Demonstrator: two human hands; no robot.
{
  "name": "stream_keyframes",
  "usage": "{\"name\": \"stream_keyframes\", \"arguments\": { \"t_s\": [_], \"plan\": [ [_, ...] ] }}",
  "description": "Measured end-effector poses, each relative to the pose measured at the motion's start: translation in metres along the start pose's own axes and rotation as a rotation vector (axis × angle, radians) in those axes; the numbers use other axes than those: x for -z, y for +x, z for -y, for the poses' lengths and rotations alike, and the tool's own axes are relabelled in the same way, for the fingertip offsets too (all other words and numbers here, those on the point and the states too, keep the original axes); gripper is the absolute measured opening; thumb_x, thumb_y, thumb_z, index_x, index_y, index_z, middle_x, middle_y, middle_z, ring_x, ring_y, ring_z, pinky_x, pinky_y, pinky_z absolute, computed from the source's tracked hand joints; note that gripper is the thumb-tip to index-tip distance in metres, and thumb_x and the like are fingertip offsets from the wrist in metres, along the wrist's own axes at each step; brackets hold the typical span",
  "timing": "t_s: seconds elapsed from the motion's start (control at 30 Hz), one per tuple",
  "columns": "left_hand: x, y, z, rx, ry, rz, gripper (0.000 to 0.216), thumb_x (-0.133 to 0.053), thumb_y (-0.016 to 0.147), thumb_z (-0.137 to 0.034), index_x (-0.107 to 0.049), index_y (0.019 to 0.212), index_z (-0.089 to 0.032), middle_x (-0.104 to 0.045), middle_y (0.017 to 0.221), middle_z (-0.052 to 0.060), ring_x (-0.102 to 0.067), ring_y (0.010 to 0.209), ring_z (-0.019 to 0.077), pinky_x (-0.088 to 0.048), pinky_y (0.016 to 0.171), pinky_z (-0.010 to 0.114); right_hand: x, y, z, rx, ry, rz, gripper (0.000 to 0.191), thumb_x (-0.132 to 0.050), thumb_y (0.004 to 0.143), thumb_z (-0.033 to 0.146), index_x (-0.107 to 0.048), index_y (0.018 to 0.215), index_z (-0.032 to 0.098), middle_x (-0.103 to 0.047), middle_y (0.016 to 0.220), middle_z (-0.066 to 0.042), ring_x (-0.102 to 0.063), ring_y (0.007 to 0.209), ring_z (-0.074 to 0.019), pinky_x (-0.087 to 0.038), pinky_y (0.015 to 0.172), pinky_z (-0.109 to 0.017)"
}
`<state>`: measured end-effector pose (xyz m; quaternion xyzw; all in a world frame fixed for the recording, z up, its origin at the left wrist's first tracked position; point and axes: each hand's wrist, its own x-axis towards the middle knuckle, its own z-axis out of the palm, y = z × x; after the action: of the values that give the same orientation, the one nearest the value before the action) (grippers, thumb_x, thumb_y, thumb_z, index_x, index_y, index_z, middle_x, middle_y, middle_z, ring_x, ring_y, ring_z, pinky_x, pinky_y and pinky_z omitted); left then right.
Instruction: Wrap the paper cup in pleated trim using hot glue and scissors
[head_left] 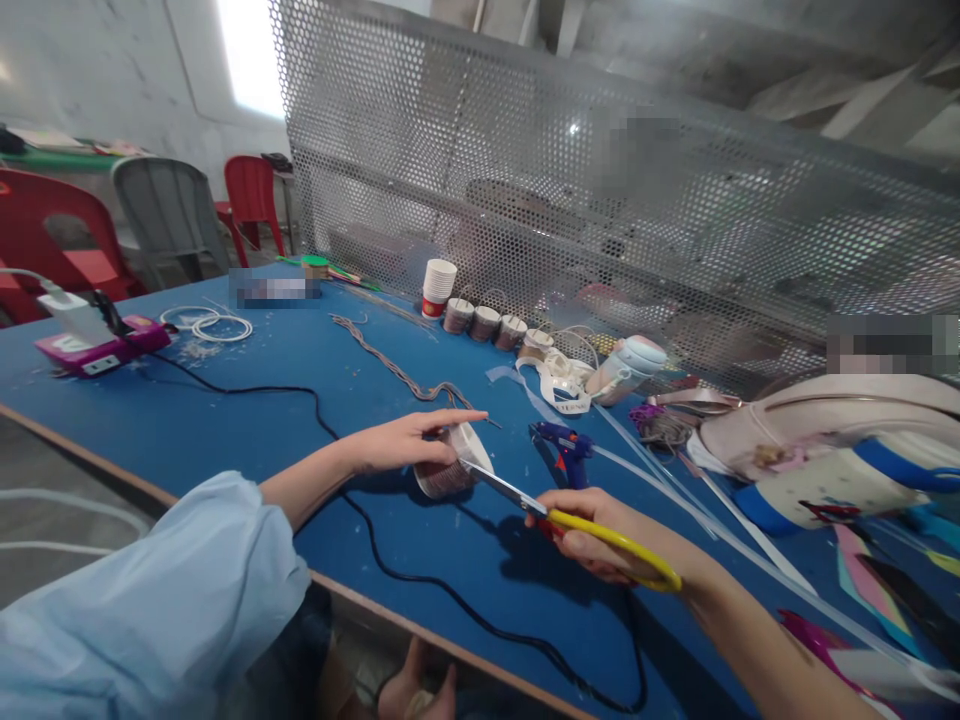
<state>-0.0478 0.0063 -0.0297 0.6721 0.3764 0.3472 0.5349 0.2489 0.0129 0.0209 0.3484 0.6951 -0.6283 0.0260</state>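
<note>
My left hand (409,442) grips a paper cup (444,480) wrapped in brown cord, tilted on its side above the blue table (277,470). In my right hand (589,530) is a pair of scissors (615,545) with yellow handles. Their blades reach left to the cup's rim, and the tips touch or nearly touch it. Whether the blades are parted I cannot tell. A blue glue gun (566,447) lies just beyond my right hand. Brown cord strands (390,370) stretch across the table behind the cup.
Several cord-wrapped cups (486,323) line the back beside a cup stack (437,288). Near them stand white ribbon (562,385) and a bottle (630,365). At left is a purple power strip (105,345); a black cable (375,545) crosses the front. A bag (795,420) sits at right.
</note>
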Motion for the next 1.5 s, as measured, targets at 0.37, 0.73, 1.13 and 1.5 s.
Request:
{"name": "stream_keyframes", "arguments": {
  "t_s": [0.37,0.73,1.13,1.5],
  "plan": [
    [0.002,0.0,-0.001,0.008,0.125,0.04,0.066,-0.056,0.078,-0.023,-0.041,0.142,-0.029,-0.059,0.117,0.002,-0.052,0.101,0.0194,-0.041,0.088,0.029,0.002,0.002,0.001,-0.026,-0.038,0.025,0.051,-0.061,0.081,0.058,-0.052,0.11,0.018,-0.034,0.065,0.009,-0.024,0.045,-0.0023,-0.025,0.038,-0.014],
    [0.003,0.0,0.002,-0.028,0.122,0.027,0.063,-0.058,0.076,-0.022,-0.047,0.138,-0.027,-0.052,0.137,0.002,-0.049,0.119,0.0222,-0.035,0.102,0.031,-0.008,0.0,0.017,-0.006,-0.607,-0.161,0.051,-0.066,0.074,0.058,-0.065,0.104,0.016,-0.051,0.071,0.002,-0.043,0.062,-0.0118,-0.037,0.057,-0.022],
    [-0.002,0.007,0.008,-0.091,-0.246,-0.39,0.054,-0.067,0.075,-0.028,-0.056,0.128,-0.025,-0.063,0.109,0.005,-0.056,0.096,0.0182,-0.043,0.082,0.028,-0.007,-0.013,0.003,0.061,-0.576,-0.532,0.058,-0.078,0.064,0.05,-0.064,0.115,0.025,-0.065,0.101,-0.007,-0.06,0.088,-0.025,-0.048,0.079,-0.036],
    [-0.008,0.01,0.012,-0.127,-0.176,-0.454,0.061,-0.073,0.073,-0.031,-0.048,0.127,-0.022,-0.058,0.119,0.008,-0.055,0.105,0.0197,-0.043,0.092,0.032,-0.036,0.09,0.009,0.369,0.489,-0.905,0.061,-0.073,0.066,0.058,-0.055,0.111,0.02,-0.059,0.073,0.001,-0.052,0.05,-0.0103,-0.037,0.038,-0.021]
  ]
}}
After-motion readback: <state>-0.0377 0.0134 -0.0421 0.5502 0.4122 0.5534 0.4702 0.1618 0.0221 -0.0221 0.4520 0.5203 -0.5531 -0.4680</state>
